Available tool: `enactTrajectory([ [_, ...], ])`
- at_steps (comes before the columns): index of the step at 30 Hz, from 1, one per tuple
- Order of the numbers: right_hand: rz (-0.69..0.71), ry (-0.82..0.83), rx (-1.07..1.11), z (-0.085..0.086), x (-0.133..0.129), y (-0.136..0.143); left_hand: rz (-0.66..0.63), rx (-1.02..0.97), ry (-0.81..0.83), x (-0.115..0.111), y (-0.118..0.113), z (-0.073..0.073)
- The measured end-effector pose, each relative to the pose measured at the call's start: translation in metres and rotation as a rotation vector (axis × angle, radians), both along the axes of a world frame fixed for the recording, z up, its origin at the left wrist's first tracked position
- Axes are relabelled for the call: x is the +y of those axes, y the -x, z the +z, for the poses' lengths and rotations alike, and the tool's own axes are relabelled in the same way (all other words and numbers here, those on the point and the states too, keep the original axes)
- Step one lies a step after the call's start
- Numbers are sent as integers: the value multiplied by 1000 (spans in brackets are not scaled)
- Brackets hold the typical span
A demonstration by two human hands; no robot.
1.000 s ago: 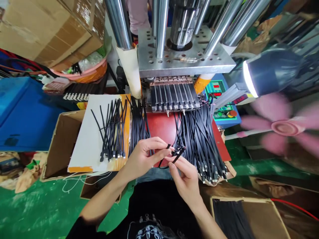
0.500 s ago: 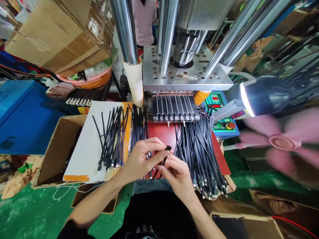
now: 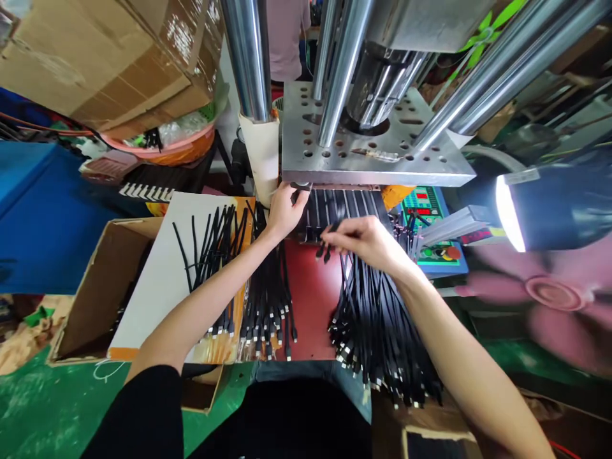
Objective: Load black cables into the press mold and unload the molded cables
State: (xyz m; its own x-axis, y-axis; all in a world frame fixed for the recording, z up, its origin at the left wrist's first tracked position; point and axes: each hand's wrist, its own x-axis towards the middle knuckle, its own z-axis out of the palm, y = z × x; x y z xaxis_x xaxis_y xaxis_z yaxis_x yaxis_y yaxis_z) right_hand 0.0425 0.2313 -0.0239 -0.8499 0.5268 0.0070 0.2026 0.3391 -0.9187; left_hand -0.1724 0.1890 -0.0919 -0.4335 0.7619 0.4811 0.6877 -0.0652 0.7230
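My right hand [image 3: 368, 241] is closed in front of the black slotted mould block [image 3: 356, 207] and pinches a short black cable [image 3: 326, 253], whose ends hang below the fingertips, slightly blurred. My left hand [image 3: 287, 209] reaches to the left end of the mould, under the edge of the thick steel plate [image 3: 377, 176]. Its thumb and fingers are drawn together by a small dark piece that I cannot identify. Below my right hand a large bundle of black cables [image 3: 377, 319] with metal plugs lies fanned out. Another cable bundle [image 3: 268, 299] lies below my left hand.
A white board [image 3: 153, 268] at left carries more black cables. Steel columns [image 3: 248, 64] rise around the press. On the right stand a control panel [image 3: 430, 217], a lit lamp [image 3: 511, 213] and a spinning pink fan [image 3: 549, 293]. Open cardboard boxes [image 3: 90, 306] stand low. A person [image 3: 285, 41] is behind.
Both hands were together over the red table with a black cable; they have moved forward and apart to the mould. The view has shifted slightly.
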Motion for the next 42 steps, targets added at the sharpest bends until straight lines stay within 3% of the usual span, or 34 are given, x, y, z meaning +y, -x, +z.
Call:
enactTrajectory([
  [3, 23, 45, 18, -7, 37, 39, 6, 77, -111, -19, 0, -5],
  [5, 57, 47, 6, -15, 48, 54, -130, 258, -161, -44, 3, -6],
  [8, 94, 10, -9, -25, 52, 60, -389, 543, -112, -75, 13, -8],
  [11, 68, -43, 1, -29, 52, 59, -495, 662, -17, -83, 23, -9],
  [14, 54, -86, 17, -29, 51, 57, -546, 716, -22, -79, 26, -7],
  [20, 89, -150, 16, -27, 50, 58, -543, 682, -4, -80, 22, -6],
  [25, -7, -265, 70, -30, 46, 58, -544, 722, 13, -78, 20, -6],
  [30, -53, -11, 62, -34, 44, 54, -469, 804, 106, -80, 6, -1],
  [33, -89, -9, 79, -35, 44, 57, -432, 812, 133, -85, -5, 2],
  [36, -182, -104, 45, -35, 40, 58, -372, 818, 171, -90, -18, 5],
  [38, -256, -255, 29, -33, 32, 50, -321, 835, 223, -94, -28, 6],
  [42, -120, -707, -136, -29, 7, 26, -293, 811, 356, -98, -40, 14],
])
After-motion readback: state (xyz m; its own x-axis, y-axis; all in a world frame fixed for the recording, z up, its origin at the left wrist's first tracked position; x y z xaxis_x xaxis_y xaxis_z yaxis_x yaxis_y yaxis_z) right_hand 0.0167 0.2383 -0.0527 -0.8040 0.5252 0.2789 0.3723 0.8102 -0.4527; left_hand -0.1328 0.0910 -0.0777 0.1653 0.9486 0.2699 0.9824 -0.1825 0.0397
